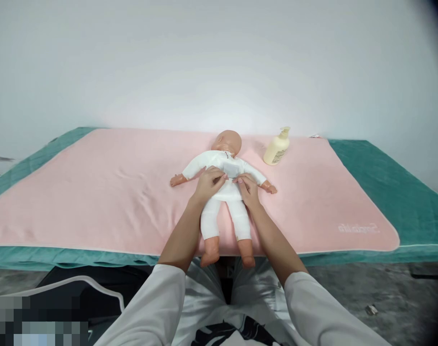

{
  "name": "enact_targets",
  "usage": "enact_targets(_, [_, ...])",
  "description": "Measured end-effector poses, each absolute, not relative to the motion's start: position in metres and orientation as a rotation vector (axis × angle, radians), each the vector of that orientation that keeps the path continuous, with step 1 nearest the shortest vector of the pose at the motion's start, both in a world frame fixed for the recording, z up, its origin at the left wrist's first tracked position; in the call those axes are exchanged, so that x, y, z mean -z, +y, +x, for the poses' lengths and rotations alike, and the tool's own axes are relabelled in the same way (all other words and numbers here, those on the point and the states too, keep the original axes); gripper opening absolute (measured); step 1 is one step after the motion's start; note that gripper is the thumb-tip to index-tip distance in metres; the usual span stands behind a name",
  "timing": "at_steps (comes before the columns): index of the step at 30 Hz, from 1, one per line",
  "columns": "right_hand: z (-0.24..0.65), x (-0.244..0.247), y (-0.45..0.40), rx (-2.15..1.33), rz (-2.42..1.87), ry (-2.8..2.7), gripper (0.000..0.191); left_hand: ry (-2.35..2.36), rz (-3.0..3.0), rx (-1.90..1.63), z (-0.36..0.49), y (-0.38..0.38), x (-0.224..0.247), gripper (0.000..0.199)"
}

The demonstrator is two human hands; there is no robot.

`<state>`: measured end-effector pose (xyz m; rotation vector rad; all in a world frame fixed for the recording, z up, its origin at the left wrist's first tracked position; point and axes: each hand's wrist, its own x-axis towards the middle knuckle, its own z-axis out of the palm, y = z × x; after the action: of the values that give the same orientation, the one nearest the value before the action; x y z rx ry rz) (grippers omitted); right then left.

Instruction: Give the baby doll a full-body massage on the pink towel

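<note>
A baby doll in white cloth lies stretched out on a pink mat, its head away from me and its feet at the near edge. A pale grey rectangular patch shows at its chest level. My left hand rests at the left of the doll's torso, thumb and fingers pinched together just below the patch. Opposite it, my right hand has its fingertips drawn together in the same way. The two pinches almost meet over the white cloth. Whatever they hold is too small to make out.
A cream pump bottle stands on the mat, right of the doll's head. Under the mat is a green-covered table, set against a white wall. A dark object with a pale curved edge is at lower left.
</note>
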<state>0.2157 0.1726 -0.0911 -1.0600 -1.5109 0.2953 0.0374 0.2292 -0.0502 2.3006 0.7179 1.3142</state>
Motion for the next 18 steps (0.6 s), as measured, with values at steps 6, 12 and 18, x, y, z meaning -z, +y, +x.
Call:
enact_targets(6, [0.2147,0.0893,0.1733,-0.314,-1.083,-1.510,0.040,0.768,2.302,-1.212,0.0377,0.2293,0.0497,0.030])
enact_targets(12, [0.2145,0.0879,0.1731,-0.339,-1.071,-1.499,0.039,0.804,2.296,-1.203,0.0376,0.2288,0.0490,0.033])
enact_targets(18, [0.2148,0.0878,0.1733,-0.346,-1.103,-1.498,0.041,0.796,2.279,-1.209,0.0379,0.2301,0.0501,0.034])
